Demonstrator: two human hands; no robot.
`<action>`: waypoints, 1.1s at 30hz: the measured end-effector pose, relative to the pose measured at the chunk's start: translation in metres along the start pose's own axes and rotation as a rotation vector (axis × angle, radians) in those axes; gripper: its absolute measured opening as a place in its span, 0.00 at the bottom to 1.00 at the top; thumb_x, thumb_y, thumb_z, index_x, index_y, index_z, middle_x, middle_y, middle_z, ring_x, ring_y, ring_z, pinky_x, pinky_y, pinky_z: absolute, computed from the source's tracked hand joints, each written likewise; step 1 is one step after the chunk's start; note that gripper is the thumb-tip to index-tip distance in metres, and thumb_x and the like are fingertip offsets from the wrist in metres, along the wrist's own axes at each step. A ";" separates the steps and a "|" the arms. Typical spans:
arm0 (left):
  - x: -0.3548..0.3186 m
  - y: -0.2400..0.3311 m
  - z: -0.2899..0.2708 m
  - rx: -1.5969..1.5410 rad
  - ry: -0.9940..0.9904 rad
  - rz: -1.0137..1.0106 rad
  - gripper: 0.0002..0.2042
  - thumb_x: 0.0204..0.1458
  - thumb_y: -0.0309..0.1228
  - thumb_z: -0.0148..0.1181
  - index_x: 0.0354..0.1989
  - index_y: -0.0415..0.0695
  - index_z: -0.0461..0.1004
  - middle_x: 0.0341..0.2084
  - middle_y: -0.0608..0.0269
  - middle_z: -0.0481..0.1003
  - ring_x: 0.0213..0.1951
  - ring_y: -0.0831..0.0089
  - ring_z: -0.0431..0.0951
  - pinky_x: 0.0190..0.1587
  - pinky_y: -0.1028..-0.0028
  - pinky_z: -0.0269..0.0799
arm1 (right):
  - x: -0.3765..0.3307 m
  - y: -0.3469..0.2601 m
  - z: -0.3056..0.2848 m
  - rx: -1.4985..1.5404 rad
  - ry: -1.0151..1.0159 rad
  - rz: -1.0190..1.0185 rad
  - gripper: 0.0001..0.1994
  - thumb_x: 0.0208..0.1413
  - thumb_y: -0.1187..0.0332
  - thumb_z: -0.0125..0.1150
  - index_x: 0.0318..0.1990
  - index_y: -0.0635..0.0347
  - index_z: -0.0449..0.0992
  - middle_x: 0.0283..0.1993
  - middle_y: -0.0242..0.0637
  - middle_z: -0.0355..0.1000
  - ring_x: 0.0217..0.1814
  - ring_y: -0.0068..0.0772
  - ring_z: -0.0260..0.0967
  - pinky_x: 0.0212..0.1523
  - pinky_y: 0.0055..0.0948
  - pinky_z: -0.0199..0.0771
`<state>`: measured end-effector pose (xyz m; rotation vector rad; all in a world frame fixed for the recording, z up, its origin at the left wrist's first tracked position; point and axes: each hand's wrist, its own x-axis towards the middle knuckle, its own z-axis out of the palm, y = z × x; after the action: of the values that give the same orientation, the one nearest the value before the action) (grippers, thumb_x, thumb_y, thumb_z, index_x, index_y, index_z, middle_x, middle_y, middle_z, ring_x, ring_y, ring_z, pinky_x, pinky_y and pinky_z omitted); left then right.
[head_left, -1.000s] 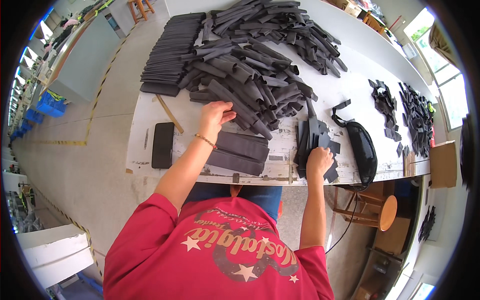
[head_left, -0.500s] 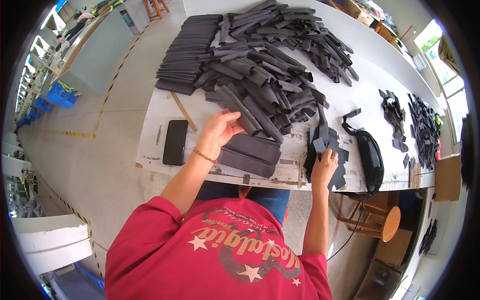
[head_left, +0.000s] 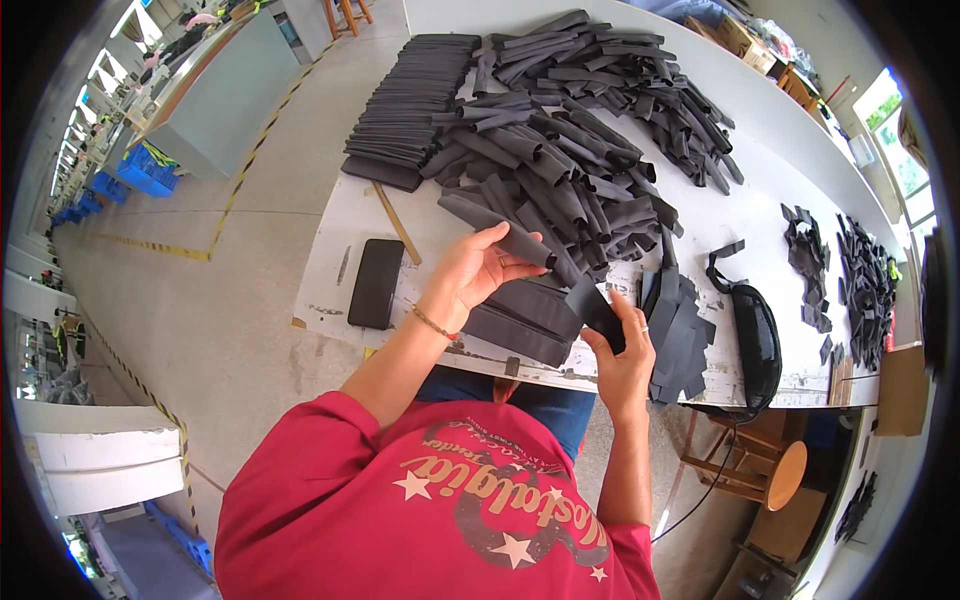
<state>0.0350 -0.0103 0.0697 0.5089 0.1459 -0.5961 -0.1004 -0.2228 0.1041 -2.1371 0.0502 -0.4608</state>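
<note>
My left hand (head_left: 468, 278) grips a dark grey fabric tube (head_left: 490, 224), thumb on top and fingers beneath its open right end. Between the thumb and fingers of my right hand (head_left: 627, 358) is a thin, flat black rectangular piece (head_left: 596, 312), close to that open end. Below the tube, flattened dark tubes (head_left: 522, 322) lie side by side near the table's front edge. Just right of my right hand spreads a pile of similar flat black pieces (head_left: 685, 350). A large heap of loose tubes (head_left: 560, 180) lies beyond both hands.
Neatly stacked flattened tubes (head_left: 412, 110) fill the far left of the white table (head_left: 325, 280). A black phone (head_left: 375, 284) and a wooden strip (head_left: 398, 222) lie left of my hands. Rightward are a black mesh pouch (head_left: 756, 340), dark scraps (head_left: 806, 260) and a wooden stool (head_left: 785, 475).
My right hand has lifted a flat black piece off its pile and brought it left to the tube's open end. My left hand still holds the tube, now turned more level.
</note>
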 end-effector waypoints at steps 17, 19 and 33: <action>-0.005 -0.009 0.008 0.187 -0.068 -0.052 0.10 0.59 0.25 0.56 0.48 0.43 0.69 0.46 0.42 0.75 0.46 0.58 0.80 0.45 0.63 0.81 | 0.017 -0.023 -0.001 -0.059 -0.077 -0.196 0.12 0.49 0.77 0.65 0.43 0.59 0.81 0.37 0.34 0.72 0.40 0.36 0.67 0.44 0.32 0.63; -0.006 -0.008 0.010 0.192 -0.068 -0.069 0.11 0.58 0.24 0.57 0.48 0.44 0.68 0.46 0.41 0.76 0.46 0.57 0.80 0.44 0.62 0.81 | 0.020 -0.023 -0.003 -0.107 -0.075 -0.247 0.12 0.48 0.77 0.65 0.42 0.59 0.81 0.36 0.33 0.72 0.40 0.37 0.67 0.44 0.32 0.63; -0.017 -0.007 0.028 0.282 -0.055 -0.027 0.16 0.59 0.25 0.56 0.54 0.44 0.64 0.46 0.46 0.76 0.45 0.58 0.80 0.45 0.59 0.80 | 0.023 -0.021 -0.001 -0.469 0.128 -0.596 0.19 0.40 0.81 0.64 0.43 0.58 0.79 0.40 0.29 0.70 0.39 0.32 0.69 0.44 0.34 0.66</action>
<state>0.0165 -0.0210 0.0958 0.7636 0.0162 -0.6603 -0.0818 -0.2166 0.1285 -2.5660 -0.4593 -1.0124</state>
